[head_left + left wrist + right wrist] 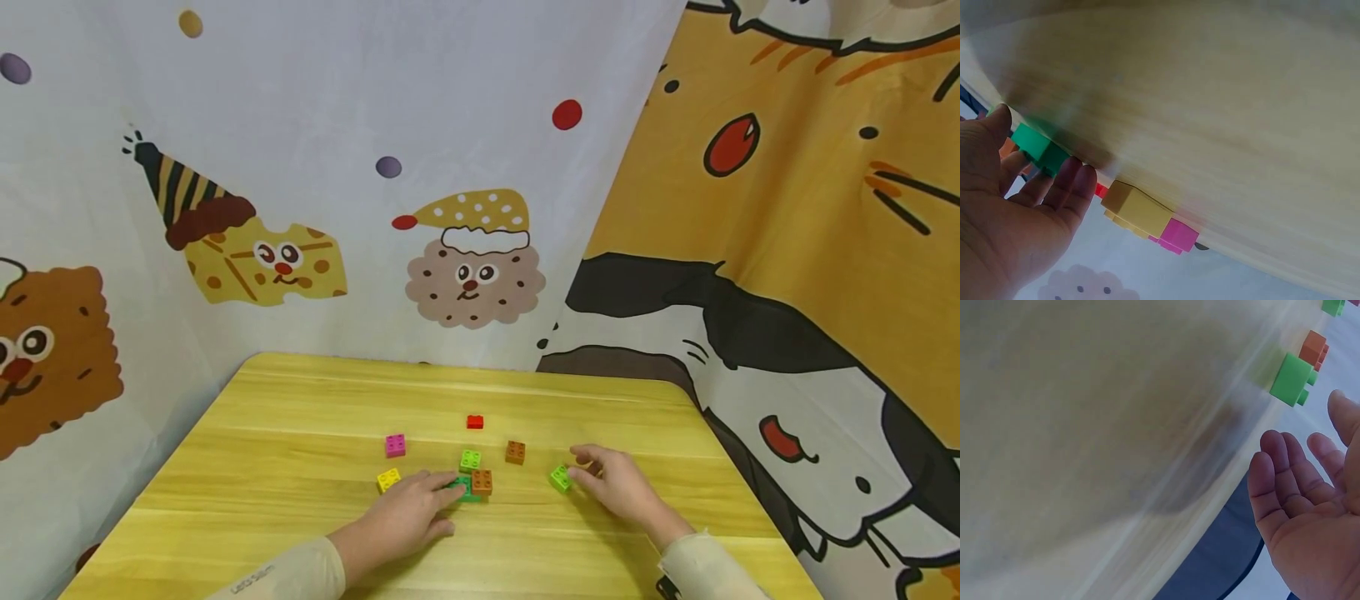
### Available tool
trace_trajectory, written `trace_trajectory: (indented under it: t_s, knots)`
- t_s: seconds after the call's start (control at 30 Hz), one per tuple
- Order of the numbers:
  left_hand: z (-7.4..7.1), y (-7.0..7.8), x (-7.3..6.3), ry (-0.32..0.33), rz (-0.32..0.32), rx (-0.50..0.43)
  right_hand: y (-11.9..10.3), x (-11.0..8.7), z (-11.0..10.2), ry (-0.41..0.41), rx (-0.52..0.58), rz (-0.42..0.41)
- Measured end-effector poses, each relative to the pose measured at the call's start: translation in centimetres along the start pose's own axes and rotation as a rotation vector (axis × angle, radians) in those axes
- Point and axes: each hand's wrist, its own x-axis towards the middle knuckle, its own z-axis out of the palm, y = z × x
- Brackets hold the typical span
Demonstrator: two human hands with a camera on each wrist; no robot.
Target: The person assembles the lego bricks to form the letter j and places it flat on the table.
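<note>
In the head view, my left hand (pixel 405 518) lies low over the table with its fingertips at a dark green brick (pixel 461 488). Its thumb is held apart from that brick, as the left wrist view also shows. A brown brick (pixel 482 482) overlaps the green brick's right end. Just beyond them is a lime green brick (pixel 470 460). My right hand (pixel 617 487) is beside another lime green brick (pixel 560 477), its fingers loosely bent. The right wrist view shows a gap between that hand and the brick. A yellow brick (pixel 388 480) is partly behind my left hand.
Farther back on the wooden table (pixel 300 400) are a magenta brick (pixel 395 446), a small red brick (pixel 475 422) and a second brown brick (pixel 515 452). A cloth with cartoon figures (pixel 472 108) hangs behind the table and along its right side.
</note>
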Motion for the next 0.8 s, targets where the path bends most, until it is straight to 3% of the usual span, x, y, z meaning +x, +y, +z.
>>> trace_trajectory:
  t_s: [0.2, 0.63, 0.8]
  knots:
    - [0.18, -0.08, 0.00, 0.022, 0.023, 0.018, 0.04, -0.32, 0.21, -0.019, 0.030, 0.008]
    - [-0.18, 0.10, -0.26, 0.003, -0.003, -0.020, 0.06, -0.52, 0.50, -0.039, 0.023, 0.024]
    - [-0.73, -0.16, -0.68, 0.096, -0.069, -0.009, 0.14, -0.51, 0.63, -0.044, 0.027, 0.013]
